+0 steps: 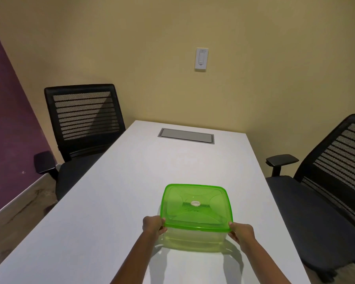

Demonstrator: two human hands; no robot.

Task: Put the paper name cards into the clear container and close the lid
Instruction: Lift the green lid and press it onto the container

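Observation:
A clear square container [195, 239] stands on the white table [103, 201] in front of me, its translucent green lid [195, 206] lying on top. My left hand [153, 225] grips the near left corner of the lid and container. My right hand [241, 232] grips the near right corner. A round sticker sits at the lid's middle. No paper name cards show on the table, and I cannot tell what is inside the container.
A grey cable hatch [186, 136] is set into the table's far end. A black mesh chair [82, 124] stands at the far left and another [334, 181] at the right. A wall switch [201, 59] hangs on the yellow wall.

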